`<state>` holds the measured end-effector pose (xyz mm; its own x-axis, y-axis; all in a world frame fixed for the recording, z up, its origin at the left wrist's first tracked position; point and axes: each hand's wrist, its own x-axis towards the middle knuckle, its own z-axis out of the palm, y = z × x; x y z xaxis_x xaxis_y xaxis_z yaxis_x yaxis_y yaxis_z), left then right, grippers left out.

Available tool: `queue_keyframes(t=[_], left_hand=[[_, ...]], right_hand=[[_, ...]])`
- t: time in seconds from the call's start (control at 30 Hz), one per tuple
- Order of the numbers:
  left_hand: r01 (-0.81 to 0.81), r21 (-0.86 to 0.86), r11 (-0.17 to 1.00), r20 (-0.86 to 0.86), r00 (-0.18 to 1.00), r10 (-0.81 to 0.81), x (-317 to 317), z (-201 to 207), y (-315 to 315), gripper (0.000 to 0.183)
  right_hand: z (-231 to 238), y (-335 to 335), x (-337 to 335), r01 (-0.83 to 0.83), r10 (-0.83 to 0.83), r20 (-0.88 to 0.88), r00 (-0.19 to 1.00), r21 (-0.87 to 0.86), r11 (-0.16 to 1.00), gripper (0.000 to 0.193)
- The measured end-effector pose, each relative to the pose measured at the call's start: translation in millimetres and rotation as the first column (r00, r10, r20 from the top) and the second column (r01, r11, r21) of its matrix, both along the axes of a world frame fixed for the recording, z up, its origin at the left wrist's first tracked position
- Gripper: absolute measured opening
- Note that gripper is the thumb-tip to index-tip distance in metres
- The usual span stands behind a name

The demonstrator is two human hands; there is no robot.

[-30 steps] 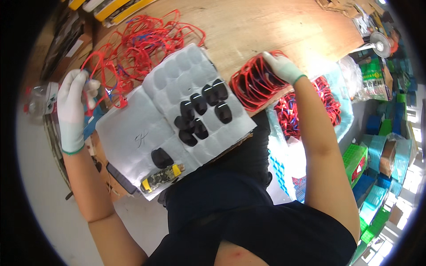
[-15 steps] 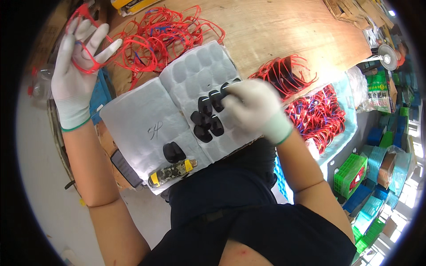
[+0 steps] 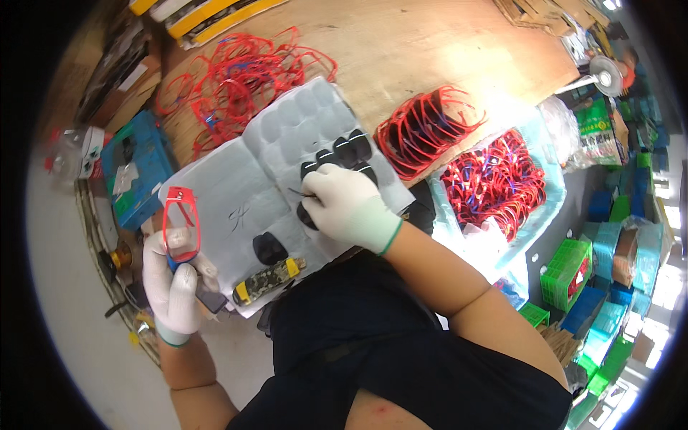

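Observation:
A grey moulded tray (image 3: 287, 136) lies open on my lap edge and the wooden table, with several black lenses (image 3: 350, 150) in its pockets. My right hand (image 3: 347, 204), in a white glove, rests on the tray over the lenses, fingertips pinched on one dark lens. My left hand (image 3: 172, 276), also gloved, holds a red glasses frame (image 3: 180, 223) upright at the tray's left edge. One loose black lens (image 3: 269, 249) lies lower on the tray. A yellow-ended camouflage tool (image 3: 266, 281) lies at the tray's front edge.
Tangled red frames (image 3: 236, 75) are piled behind the tray. A neat stack of red frames (image 3: 423, 129) sits to the right, with a plastic bag of more frames (image 3: 502, 183) beyond. A blue box (image 3: 132, 172) stands left. Green and blue crates (image 3: 573, 272) fill the floor on the right.
My left hand came down from high at the left with a red frame to the tray's left edge. My right hand went from the frame stack to the lenses.

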<state>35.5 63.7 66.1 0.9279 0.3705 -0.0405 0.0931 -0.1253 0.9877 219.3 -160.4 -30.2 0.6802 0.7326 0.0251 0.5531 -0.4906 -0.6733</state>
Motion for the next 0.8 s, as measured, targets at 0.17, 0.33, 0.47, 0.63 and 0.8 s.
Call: queue_keyframes(t=[0.17, 0.33, 0.47, 0.63, 0.8], left_hand=[[-0.122, -0.163, 0.979, 0.067, 0.989, 0.134, -24, -6, -34, 0.011], [-0.031, -0.123, 0.992, 0.118, 0.992, 0.046, -35, -16, -71, 0.008], [0.092, 0.024, 0.995, 0.112, 0.989, -0.094, -39, -24, -92, 0.012], [0.256, 0.198, 0.946, 0.078, 0.958, -0.275, -31, -19, -108, 0.019], [0.187, 0.106, 0.977, 0.139, 0.970, -0.201, -45, -26, -108, 0.018]], right_hand=[[23, -20, 10, -0.210, 0.214, -0.033, 0.976, 0.097, 0.973, 0.017], [41, -59, 4, -0.231, 0.241, -0.065, 0.968, 0.135, 0.964, 0.056], [74, -63, -37, -0.228, 0.353, -0.229, 0.907, 0.438, 0.870, 0.051], [62, -49, -91, 0.055, 0.325, -0.416, 0.850, 0.682, 0.729, 0.050], [65, -44, -91, 0.090, 0.310, -0.440, 0.843, 0.683, 0.724, 0.034]])
